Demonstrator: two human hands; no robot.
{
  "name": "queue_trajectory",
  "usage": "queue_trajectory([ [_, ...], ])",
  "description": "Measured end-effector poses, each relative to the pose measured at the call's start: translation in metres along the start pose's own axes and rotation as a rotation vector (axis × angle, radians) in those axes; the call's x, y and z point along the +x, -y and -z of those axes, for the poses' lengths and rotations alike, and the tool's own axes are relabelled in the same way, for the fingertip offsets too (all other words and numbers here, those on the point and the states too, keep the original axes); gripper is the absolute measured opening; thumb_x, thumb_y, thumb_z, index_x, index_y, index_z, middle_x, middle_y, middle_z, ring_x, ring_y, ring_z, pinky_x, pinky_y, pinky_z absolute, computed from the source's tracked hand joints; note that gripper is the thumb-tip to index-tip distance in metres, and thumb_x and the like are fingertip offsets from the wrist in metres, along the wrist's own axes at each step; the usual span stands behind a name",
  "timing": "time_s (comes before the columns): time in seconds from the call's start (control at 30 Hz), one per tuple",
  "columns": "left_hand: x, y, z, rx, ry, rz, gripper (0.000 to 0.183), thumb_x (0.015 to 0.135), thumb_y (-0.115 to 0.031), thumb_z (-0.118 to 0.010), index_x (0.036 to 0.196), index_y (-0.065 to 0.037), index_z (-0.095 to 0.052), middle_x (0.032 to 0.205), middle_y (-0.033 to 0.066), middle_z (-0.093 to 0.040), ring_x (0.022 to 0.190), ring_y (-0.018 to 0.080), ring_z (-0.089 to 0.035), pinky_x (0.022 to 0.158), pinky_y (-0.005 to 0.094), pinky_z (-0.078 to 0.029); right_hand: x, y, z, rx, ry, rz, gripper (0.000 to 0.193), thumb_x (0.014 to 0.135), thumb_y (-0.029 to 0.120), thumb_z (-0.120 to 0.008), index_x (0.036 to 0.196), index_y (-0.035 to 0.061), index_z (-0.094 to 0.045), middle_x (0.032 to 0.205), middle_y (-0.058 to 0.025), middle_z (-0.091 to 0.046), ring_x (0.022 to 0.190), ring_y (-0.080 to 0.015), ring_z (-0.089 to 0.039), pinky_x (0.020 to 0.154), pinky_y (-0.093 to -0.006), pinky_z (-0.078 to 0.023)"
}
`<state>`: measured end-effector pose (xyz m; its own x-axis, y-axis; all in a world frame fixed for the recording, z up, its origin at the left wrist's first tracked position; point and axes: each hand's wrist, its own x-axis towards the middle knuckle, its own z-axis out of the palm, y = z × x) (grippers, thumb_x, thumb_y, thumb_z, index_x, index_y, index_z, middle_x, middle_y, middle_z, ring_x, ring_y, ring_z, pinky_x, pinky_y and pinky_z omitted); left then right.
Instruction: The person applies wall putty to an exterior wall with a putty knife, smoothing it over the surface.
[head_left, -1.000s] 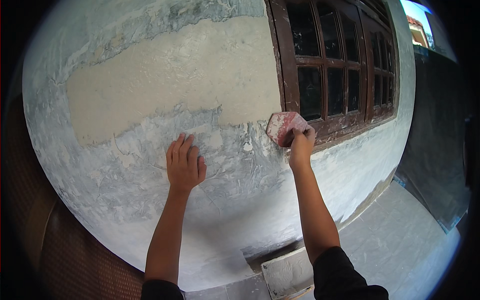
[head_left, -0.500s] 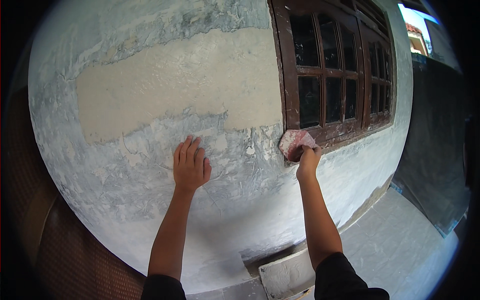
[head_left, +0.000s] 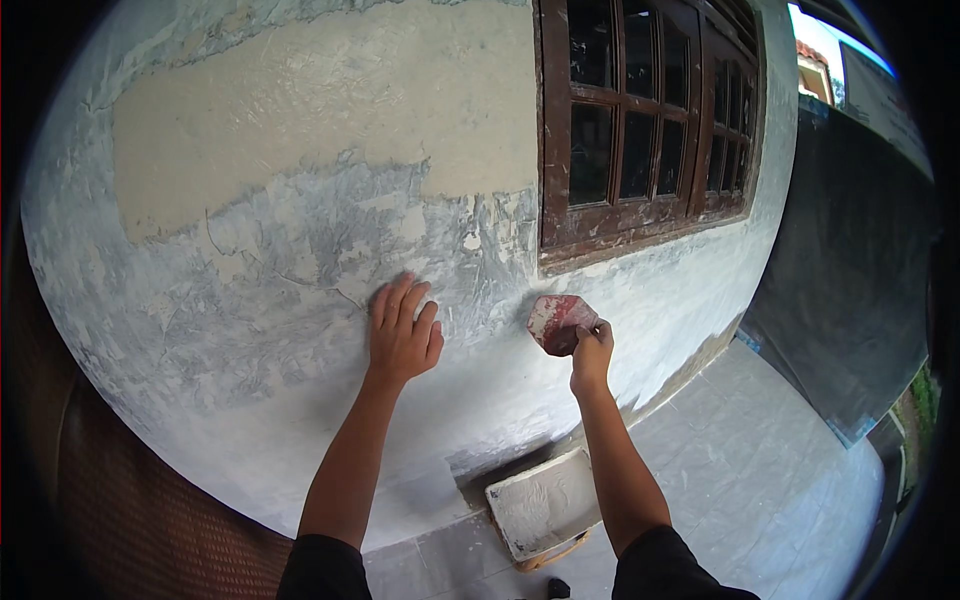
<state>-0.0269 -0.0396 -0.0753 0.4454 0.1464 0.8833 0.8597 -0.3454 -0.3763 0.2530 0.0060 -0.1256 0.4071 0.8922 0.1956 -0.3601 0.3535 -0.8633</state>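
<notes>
My right hand grips a flat, many-sided red scraper smeared with white, held close to the wall just below the window's lower left corner. Whether its edge touches the surface, I cannot tell. Fingers stretched and a little apart, my left hand rests against the wall to the left of the scraper and holds nothing. Grey-white patchy coating covers this part of the wall. Higher up lies a smooth cream-coloured patch.
A brown wooden window with dark panes is set in the wall at upper right. Below stands a rectangular tray of white paste on the grey tiled floor. A dark panel stands far right; woven brown material lines the lower left.
The view has tipped downward, bringing more floor and the whole tray into sight. My right hand with the scraper has moved off the window's corner onto the wall below it.
</notes>
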Motion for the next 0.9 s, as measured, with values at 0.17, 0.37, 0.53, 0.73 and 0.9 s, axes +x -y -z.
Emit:
queue_trajectory([
  [0.17,-0.052,-0.082,-0.031,-0.179,0.167,0.121,0.023,0.078,-0.014,-0.059,0.099,-0.005,-0.062,0.12,0.0118,-0.058,0.125,0.0308,-0.05,0.103,0.0497,-0.038,-0.007,-0.045,0.042,-0.009,0.023,-0.119,0.025,0.087,-0.002,-0.047,0.111,-0.0048,-0.052,0.102,-0.013,-0.061,0.092,-0.0172,-0.059,0.085,-0.0296,-0.047],
  [0.37,-0.126,-0.173,-0.05,-0.404,0.441,0.239,0.023,0.07,-0.005,-0.061,0.093,-0.005,-0.06,0.105,0.0095,-0.058,0.114,0.0304,-0.055,0.097,0.0459,-0.042,-0.025,-0.093,0.105,-0.104,0.004,-0.238,0.026,0.088,-0.002,-0.049,0.114,-0.0061,-0.052,0.104,-0.0128,-0.061,0.093,-0.0168,-0.06,0.085,-0.0306,-0.048],
  [0.53,-0.195,-0.243,-0.064,-0.519,0.63,0.353,0.025,0.069,-0.005,-0.061,0.095,-0.005,-0.059,0.106,0.0109,-0.058,0.115,0.0309,-0.054,0.097,0.0454,-0.042,-0.032,-0.148,0.181,-0.259,-0.021,-0.377,0.03,0.089,-0.003,-0.052,0.118,-0.0063,-0.052,0.105,-0.0118,-0.062,0.093,-0.0154,-0.061,0.085,-0.0292,-0.048],
  [0.73,-0.253,-0.306,-0.062,-0.586,0.803,0.491,0.03,0.068,-0.003,-0.061,0.098,-0.003,-0.058,0.106,0.013,-0.057,0.114,0.0331,-0.054,0.095,0.0469,-0.042,-0.047,-0.199,0.252,-0.349,-0.077,-0.519,0.026,0.093,-0.003,-0.047,0.119,-0.007,-0.05,0.108,-0.014,-0.062,0.093,-0.0189,-0.065,0.083,-0.0325,-0.055],
  [0.9,-0.301,-0.354,-0.042,-0.65,0.963,0.591,0.033,0.069,-0.003,-0.06,0.102,-0.003,-0.057,0.107,0.0139,-0.057,0.115,0.0343,-0.052,0.096,0.048,-0.041,-0.063,-0.242,0.303,-0.451,-0.087,-0.599,0.025,0.091,0.001,-0.054,0.116,-0.0049,-0.057,0.099,-0.0103,-0.065,0.089,-0.0146,-0.06,0.082,-0.03,-0.048],
])
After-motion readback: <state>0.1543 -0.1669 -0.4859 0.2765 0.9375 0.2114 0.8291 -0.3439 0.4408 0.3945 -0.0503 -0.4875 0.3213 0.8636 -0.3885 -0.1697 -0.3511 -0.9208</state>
